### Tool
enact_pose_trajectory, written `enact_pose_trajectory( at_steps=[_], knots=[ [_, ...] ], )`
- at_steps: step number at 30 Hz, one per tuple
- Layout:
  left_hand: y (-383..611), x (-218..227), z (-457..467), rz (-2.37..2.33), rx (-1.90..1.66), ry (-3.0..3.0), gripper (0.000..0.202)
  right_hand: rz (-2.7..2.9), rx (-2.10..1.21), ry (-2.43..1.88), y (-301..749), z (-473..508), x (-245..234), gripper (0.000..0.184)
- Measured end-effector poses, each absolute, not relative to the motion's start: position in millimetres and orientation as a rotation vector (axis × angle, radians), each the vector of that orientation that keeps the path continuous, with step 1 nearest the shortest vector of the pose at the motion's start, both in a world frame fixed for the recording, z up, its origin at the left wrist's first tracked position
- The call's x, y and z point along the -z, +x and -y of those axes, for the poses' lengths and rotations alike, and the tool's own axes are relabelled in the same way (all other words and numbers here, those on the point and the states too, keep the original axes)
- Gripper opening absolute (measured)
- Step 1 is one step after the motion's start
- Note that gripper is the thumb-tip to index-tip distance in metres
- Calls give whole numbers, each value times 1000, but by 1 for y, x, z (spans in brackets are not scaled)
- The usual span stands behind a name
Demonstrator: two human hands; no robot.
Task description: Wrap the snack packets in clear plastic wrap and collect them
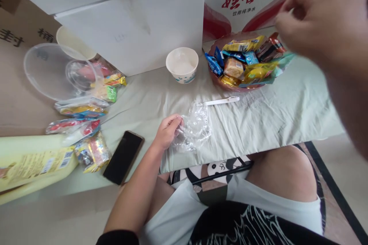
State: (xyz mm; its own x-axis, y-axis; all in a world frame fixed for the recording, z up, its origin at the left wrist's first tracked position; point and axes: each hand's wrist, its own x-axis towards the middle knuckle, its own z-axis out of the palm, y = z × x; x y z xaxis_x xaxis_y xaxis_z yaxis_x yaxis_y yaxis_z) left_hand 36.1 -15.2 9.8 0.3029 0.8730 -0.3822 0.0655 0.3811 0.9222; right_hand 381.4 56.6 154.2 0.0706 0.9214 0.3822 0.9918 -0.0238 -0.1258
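Note:
My left hand [168, 130] pinches a crumpled clear plastic bag [198, 126] that lies on the cloth near the table's front edge. Raised at the upper right, my right hand [319, 23] is blurred, with its fingers curled together; whatever they may hold is hidden. Below and left of it stands a reddish bowl [241, 88] heaped with wrapped snacks [250, 57]. Just beyond the bag lies a slim white plastic piece [222, 101], its kind unclear. A white paper bowl [182, 65] with a blue-green pattern stands upright behind the bag.
A dark phone [123, 157] lies left of my left arm. Several packaged snacks [92, 149], a clear plastic tub [43, 72] and a yellow bag [34, 168] crowd the left side. White boxes [138, 26] and a printed carton [253, 4] line the back.

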Motion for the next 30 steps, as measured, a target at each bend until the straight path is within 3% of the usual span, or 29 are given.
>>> enact_pose_trajectory(
  at_steps=[3,5,9,11,14,15,30],
  knots=[
    [38,-9,14,-1148,-703,1035,42,2250,-292,-1226,330,-5,-123,31],
    [38,-9,14,-1173,-734,1010,40,2359,-529,-970,303,22,-85,36],
    [30,-11,14,-1212,-841,1002,36,2430,-692,-922,274,56,-17,61],
    [24,-14,11,-1232,-871,1016,34,2486,-660,-981,269,63,0,53],
    [16,-16,3,-1266,-909,1060,33,2459,-493,-1079,263,63,7,18],
    [14,-17,1,-1274,-939,1075,34,2432,-443,-1096,261,61,7,14],
    [1,-15,-14,-1387,-1117,989,40,2247,-7,-887,258,52,0,15]
  ],
)
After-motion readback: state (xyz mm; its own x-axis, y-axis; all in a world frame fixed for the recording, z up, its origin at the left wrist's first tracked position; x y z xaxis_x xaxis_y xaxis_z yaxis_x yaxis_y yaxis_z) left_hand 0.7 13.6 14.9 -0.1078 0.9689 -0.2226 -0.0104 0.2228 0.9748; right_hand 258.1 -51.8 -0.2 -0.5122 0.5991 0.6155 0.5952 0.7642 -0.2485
